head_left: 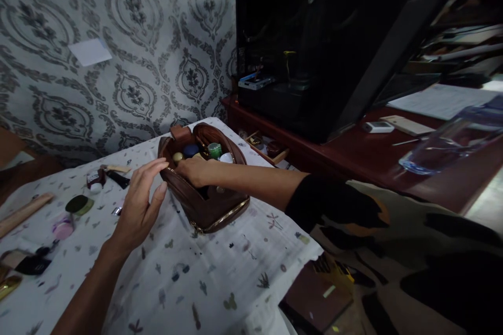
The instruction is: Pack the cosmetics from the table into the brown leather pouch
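A brown zippered toiletry bag (222,212) stands unzipped on a patterned white cloth (212,282). My right hand (196,171) reaches down inside it, and the bag's contents and wall hide its fingertips. Around that hand in the bag are a green-lidded jar (214,150), a blue round lid (191,150), a gold round cap (178,157) and a white lid (227,158). My left hand (142,204) is open, fingers stretched out with the tips at the bag's left rim. Nothing shows in its palm.
To the left lie a dark bottle with a white cap (95,180), a black tube (118,179), a green-topped round container (79,204), a pink jar (63,227) and a wooden stick (25,214). A dark red desk (349,154) with a clear plastic bottle (444,141) stands right.
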Action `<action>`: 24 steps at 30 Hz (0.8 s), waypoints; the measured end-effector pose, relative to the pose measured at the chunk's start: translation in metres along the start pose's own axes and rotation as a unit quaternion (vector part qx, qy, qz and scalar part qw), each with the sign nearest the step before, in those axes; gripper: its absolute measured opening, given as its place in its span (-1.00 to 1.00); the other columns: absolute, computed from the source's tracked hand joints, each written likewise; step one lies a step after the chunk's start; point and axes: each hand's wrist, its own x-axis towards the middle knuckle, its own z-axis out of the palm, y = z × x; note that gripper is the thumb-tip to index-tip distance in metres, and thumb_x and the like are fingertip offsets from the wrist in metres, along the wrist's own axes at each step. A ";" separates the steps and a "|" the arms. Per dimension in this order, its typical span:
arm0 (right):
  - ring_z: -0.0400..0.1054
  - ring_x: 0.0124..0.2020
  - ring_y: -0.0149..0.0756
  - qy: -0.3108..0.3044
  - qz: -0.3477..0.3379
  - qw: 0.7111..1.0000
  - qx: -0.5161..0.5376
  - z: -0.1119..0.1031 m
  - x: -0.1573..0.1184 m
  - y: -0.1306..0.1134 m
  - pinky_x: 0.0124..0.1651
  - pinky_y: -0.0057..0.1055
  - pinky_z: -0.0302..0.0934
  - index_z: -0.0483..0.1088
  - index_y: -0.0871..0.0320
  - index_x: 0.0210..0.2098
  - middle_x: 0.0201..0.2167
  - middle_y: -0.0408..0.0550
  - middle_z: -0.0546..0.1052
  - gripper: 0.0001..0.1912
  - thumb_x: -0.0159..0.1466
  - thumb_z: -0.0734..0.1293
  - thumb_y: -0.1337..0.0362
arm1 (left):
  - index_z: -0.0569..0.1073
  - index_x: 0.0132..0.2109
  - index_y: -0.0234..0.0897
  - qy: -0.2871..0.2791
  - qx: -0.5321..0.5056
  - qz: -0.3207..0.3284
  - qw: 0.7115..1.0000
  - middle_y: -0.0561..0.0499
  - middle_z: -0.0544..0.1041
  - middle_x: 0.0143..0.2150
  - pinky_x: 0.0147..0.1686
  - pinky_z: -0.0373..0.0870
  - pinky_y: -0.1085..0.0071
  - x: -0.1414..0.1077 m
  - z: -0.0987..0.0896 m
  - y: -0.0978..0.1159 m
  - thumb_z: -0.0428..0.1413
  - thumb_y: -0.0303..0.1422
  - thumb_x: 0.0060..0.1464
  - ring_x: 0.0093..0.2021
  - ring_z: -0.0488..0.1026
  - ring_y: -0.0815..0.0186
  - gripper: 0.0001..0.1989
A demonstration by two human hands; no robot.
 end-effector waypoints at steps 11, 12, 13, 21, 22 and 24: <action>0.49 0.01 -0.04 0.118 0.063 0.982 0.135 -0.006 -0.004 0.020 -0.16 -0.37 0.35 0.40 0.25 0.03 0.03 0.21 0.53 -0.66 0.28 0.35 0.27 | 0.30 0.22 -0.15 -0.001 0.007 0.005 1.000 -0.12 0.39 0.23 0.26 0.25 0.13 -0.001 -0.001 -0.002 -0.08 -0.26 0.35 0.27 0.30 0.12 -0.65; 0.48 0.01 -0.03 0.148 0.083 0.974 0.147 -0.006 -0.003 0.021 -0.17 -0.36 0.35 0.40 0.25 0.01 0.03 0.21 0.53 -0.65 0.28 0.35 0.23 | 0.30 0.22 -0.14 -0.001 0.010 0.004 1.000 -0.12 0.39 0.23 0.26 0.24 0.13 0.000 -0.001 -0.002 -0.08 -0.26 0.35 0.27 0.30 0.12 -0.65; 0.47 0.01 -0.02 0.170 0.099 0.968 0.157 -0.007 -0.001 0.022 -0.16 -0.35 0.34 0.40 0.25 0.00 0.03 0.21 0.53 -0.65 0.28 0.35 0.20 | 0.30 0.22 -0.14 -0.002 0.012 0.004 1.000 -0.11 0.39 0.23 0.26 0.24 0.14 0.000 -0.001 -0.002 -0.08 -0.26 0.35 0.27 0.30 0.12 -0.65; 0.47 0.02 -0.03 0.169 0.079 0.973 0.137 -0.001 -0.003 0.025 -0.17 -0.37 0.30 0.43 0.25 -0.01 0.02 0.20 0.54 -0.68 0.25 0.36 0.30 | 0.28 0.25 -0.14 -0.017 0.021 0.005 1.000 -0.11 0.37 0.25 0.26 0.24 0.18 0.000 -0.003 -0.001 -0.07 -0.30 0.34 0.29 0.28 0.13 -0.63; 0.47 0.01 -0.05 0.157 0.073 0.976 0.134 -0.002 -0.005 0.024 -0.18 -0.39 0.29 0.43 0.25 -0.01 0.01 0.19 0.54 -0.68 0.25 0.36 0.31 | 0.28 0.25 -0.13 -0.018 0.022 0.003 1.000 -0.11 0.37 0.25 0.26 0.24 0.18 -0.001 -0.003 -0.001 -0.07 -0.31 0.34 0.29 0.28 0.13 -0.63; 0.47 0.00 -0.07 0.127 0.058 0.981 0.132 -0.005 -0.010 0.024 -0.20 -0.40 0.28 0.45 0.24 -0.03 0.00 0.16 0.55 -0.70 0.24 0.37 0.34 | 0.28 0.25 -0.11 -0.017 0.024 0.005 1.000 -0.09 0.37 0.25 0.26 0.24 0.18 -0.001 -0.003 -0.001 -0.06 -0.33 0.33 0.29 0.28 0.13 -0.62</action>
